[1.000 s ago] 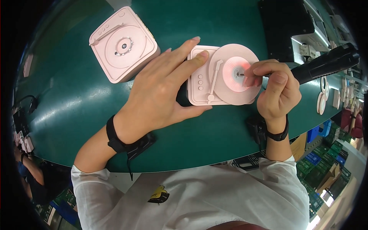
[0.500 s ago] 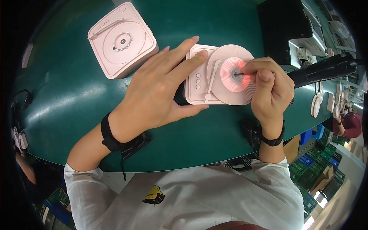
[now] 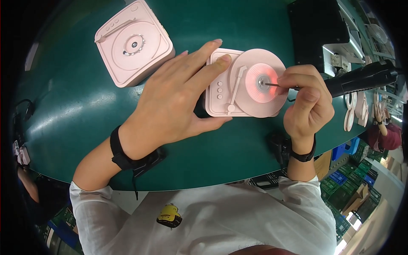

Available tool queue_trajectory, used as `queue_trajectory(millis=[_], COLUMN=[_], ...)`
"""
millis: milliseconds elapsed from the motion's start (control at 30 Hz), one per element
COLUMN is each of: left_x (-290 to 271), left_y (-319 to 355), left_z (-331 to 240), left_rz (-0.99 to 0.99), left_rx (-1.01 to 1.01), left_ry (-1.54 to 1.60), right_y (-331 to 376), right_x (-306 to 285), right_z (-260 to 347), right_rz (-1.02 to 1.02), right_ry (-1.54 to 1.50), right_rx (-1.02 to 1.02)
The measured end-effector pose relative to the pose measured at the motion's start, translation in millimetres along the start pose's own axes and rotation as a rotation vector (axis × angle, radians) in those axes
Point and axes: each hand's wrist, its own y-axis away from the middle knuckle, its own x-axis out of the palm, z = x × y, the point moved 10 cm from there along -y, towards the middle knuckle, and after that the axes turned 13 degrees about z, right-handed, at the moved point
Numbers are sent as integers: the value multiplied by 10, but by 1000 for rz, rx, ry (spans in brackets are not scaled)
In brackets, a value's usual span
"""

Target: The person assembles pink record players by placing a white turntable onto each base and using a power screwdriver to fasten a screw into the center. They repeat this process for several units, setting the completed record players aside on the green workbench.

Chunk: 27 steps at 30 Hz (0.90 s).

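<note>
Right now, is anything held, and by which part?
Left hand: pink turntable-shaped device, by its left end. Right hand: black driver, by its front end near the thin bit; exact grip hidden.

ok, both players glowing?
No, the disc on the right player glows red, while the left player shows no glow.

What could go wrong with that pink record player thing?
The thin metal bit of the black tool points at the middle of the pink disc; it might slip and scratch it. The right hand has its fingers close to the bit, which could poke them. If the left hand loosens, the pink player might slide.
</note>
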Motion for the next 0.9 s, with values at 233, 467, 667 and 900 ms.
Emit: queue_trajectory(millis=[233, 467, 667, 900], left_x=[-12, -27, -27, 21], left_y=[2, 14, 13, -2], left_z=[-5, -41, -31, -14], left_rz=[7, -21, -53, -43], left_rx=[9, 28, 79, 85], left_ry=[-19, -26, -47, -11], right_y=[-5, 100, 169, 191], right_x=[22, -67, -125, -173], right_z=[-40, -65, -59, -18], right_rz=[7, -77, -49, -58], right_ry=[37, -14, 53, 84], right_rx=[-55, -55, -25, -35])
